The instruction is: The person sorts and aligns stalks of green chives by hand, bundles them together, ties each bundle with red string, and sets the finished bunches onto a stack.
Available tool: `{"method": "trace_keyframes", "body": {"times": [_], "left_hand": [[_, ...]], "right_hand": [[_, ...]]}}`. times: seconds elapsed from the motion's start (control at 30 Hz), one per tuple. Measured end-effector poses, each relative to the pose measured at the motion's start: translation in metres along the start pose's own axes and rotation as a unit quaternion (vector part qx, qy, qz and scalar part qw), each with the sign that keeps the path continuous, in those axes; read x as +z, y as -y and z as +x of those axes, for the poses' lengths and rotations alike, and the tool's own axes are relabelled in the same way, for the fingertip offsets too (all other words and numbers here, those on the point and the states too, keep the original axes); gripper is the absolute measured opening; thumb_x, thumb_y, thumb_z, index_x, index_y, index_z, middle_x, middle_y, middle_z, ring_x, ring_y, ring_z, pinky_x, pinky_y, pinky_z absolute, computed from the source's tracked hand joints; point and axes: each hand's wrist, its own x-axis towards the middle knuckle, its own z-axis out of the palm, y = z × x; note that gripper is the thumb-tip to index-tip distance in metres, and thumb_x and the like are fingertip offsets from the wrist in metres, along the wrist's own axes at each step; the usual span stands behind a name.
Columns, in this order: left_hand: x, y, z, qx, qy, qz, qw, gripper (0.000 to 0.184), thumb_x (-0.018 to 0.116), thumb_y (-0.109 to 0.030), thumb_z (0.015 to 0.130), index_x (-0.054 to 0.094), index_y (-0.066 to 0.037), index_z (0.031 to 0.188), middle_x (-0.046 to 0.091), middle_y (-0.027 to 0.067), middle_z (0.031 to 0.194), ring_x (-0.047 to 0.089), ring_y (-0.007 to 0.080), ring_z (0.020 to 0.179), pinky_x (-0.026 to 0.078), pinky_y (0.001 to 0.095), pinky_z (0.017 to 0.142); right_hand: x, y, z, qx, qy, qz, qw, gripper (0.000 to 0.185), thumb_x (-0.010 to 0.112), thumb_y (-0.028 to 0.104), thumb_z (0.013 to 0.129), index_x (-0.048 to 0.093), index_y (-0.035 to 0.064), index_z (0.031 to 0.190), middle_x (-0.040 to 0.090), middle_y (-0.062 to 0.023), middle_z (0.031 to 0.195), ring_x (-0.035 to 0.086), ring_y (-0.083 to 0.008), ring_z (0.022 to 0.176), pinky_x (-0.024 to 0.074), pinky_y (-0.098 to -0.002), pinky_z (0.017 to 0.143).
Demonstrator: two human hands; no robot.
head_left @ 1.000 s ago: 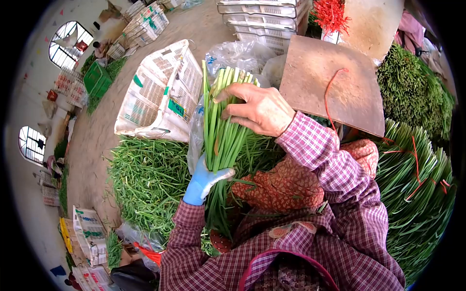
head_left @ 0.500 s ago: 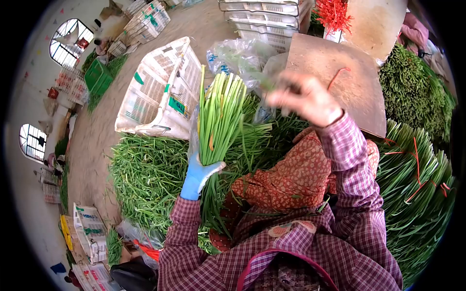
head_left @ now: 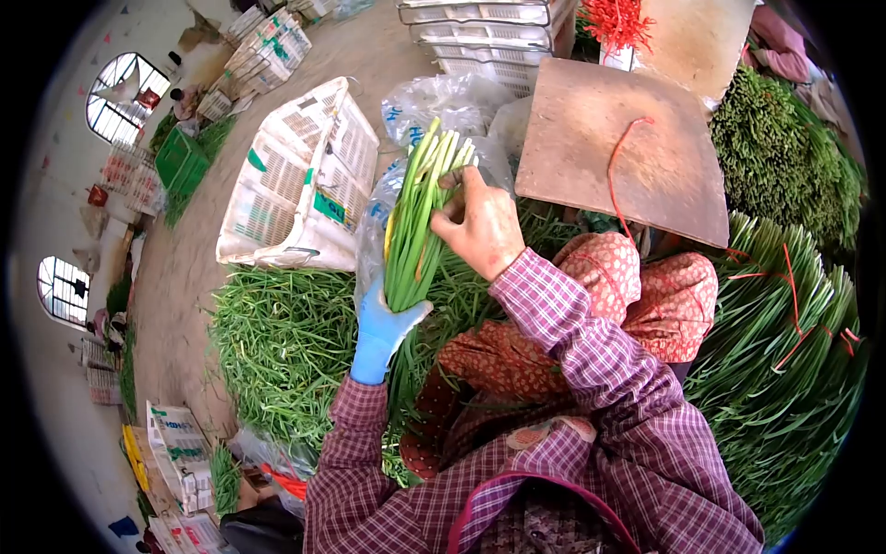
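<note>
My left hand, in a blue glove, is wrapped round the lower part of a bunch of garlic chives. The bunch points away from me, its pale cut ends at the top. Bare and bent at the fingers, my right hand pinches at the upper right side of the bunch; dark coverings show on its fingertips. Which stalks lie between those fingers is partly hidden. Under and beside the bunch spreads a heap of loose green leaves.
A white plastic crate lies tilted beyond the heap, beside clear plastic bags. On the right is a brown board with a red tie across it. Tied chive bundles lie below it. Stacked crates stand behind.
My right hand has come left and down from above the board onto the bunch, its fingers closing there. My left hand keeps its hold. The red tie on the board shows more fully.
</note>
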Motion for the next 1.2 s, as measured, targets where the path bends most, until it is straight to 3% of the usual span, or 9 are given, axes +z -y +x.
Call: {"method": "trace_keyframes", "body": {"times": [0.13,0.2,0.37,0.47,0.53,0.63,0.8,1.07,1.2], "left_hand": [[-0.012,0.004,0.007,0.120,-0.004,0.175,0.977,0.072,0.077,-0.007,0.062,0.049,0.000,0.127,0.055,0.0173,0.125,0.057,0.0237,0.108,0.048,0.0342,0.092],[-0.014,-0.005,0.004,0.110,0.005,0.152,0.982,0.076,0.073,0.002,0.067,0.040,0.000,0.136,0.061,0.0079,0.113,0.060,0.0139,0.096,0.050,0.0283,0.084],[-0.035,-0.001,0.005,0.156,-0.073,0.327,0.929,0.077,0.071,-0.005,0.068,0.042,-0.010,0.139,0.066,0.0151,0.109,0.068,0.0216,0.091,0.053,0.0320,0.080],[-0.056,0.007,0.005,0.188,-0.133,0.376,0.897,0.073,0.074,-0.009,0.069,0.047,-0.013,0.137,0.066,0.0172,0.107,0.069,0.0269,0.085,0.054,0.0329,0.073],[-0.070,0.016,0.009,0.259,-0.189,0.436,0.841,0.072,0.076,-0.013,0.069,0.049,-0.018,0.136,0.068,0.0143,0.098,0.068,0.0279,0.077,0.054,0.0334,0.066],[-0.078,0.008,0.007,0.220,-0.204,0.518,0.801,0.073,0.075,-0.017,0.070,0.047,-0.025,0.137,0.066,0.0114,0.088,0.066,0.0270,0.069,0.053,0.0337,0.060],[-0.072,-0.016,0.010,0.257,-0.183,0.596,0.738,0.079,0.075,-0.020,0.068,0.042,-0.032,0.139,0.060,0.0084,0.078,0.060,0.0242,0.058,0.048,0.0339,0.052],[-0.064,-0.038,0.013,0.245,-0.144,0.650,0.705,0.078,0.070,-0.006,0.066,0.047,-0.029,0.136,0.065,0.0092,0.090,0.064,0.0262,0.070,0.052,0.0343,0.060],[-0.069,-0.036,0.014,0.230,-0.145,0.665,0.696,0.080,0.071,-0.006,0.065,0.046,-0.029,0.137,0.063,0.0090,0.087,0.063,0.0265,0.068,0.051,0.0348,0.059]], "right_hand": [[-0.010,-0.013,0.012,-0.058,-0.073,-0.066,0.993,0.013,0.064,0.012,0.073,0.062,0.0042,0.084,0.062,-0.0094,0.066,0.062,-0.0258,0.056,0.0524,-0.0383,0.057],[-0.029,-0.019,0.020,-0.058,-0.080,-0.120,0.988,0.008,0.064,0.016,0.076,0.065,0.0082,0.079,0.059,-0.0030,0.066,0.057,-0.0125,0.054,0.0513,-0.0300,0.049],[-0.081,-0.043,0.034,-0.101,-0.131,-0.189,0.968,0.016,0.066,0.020,0.074,0.062,0.0065,0.079,0.060,-0.0073,0.070,0.060,-0.0192,0.064,0.0515,-0.0368,0.061],[-0.120,-0.065,0.039,-0.021,-0.147,-0.195,0.969,0.011,0.065,0.015,0.078,0.066,0.0070,0.087,0.067,-0.0072,0.067,0.064,-0.0173,0.055,0.0543,-0.0306,0.057],[-0.132,-0.084,0.037,-0.090,-0.097,-0.210,0.969,0.013,0.066,0.018,0.081,0.069,0.0113,0.093,0.068,-0.0045,0.068,0.063,-0.0147,0.055,0.0556,-0.0295,0.057],[-0.117,-0.066,0.023,0.003,0.192,-0.321,0.927,0.027,0.067,0.035,0.084,0.068,0.0174,0.106,0.070,-0.0030,0.086,0.065,-0.0163,0.062,0.0573,-0.0322,0.061],[-0.069,-0.011,0.019,-0.194,0.017,-0.234,0.953,0.023,0.069,0.032,0.079,0.067,0.0127,0.091,0.065,-0.0075,0.084,0.065,-0.0245,0.080,0.0555,-0.0371,0.066],[-0.015,-0.029,0.028,-0.287,-0.008,-0.256,0.923,0.017,0.070,0.021,0.076,0.061,0.0093,0.085,0.060,-0.0087,0.072,0.062,-0.0252,0.071,0.0512,-0.0378,0.055],[-0.019,-0.052,0.031,-0.172,0.007,-0.330,0.928,0.011,0.058,0.012,0.082,0.048,0.0100,0.086,0.057,-0.0050,0.059,0.054,-0.0190,0.042,0.0431,-0.0352,0.036]]}}
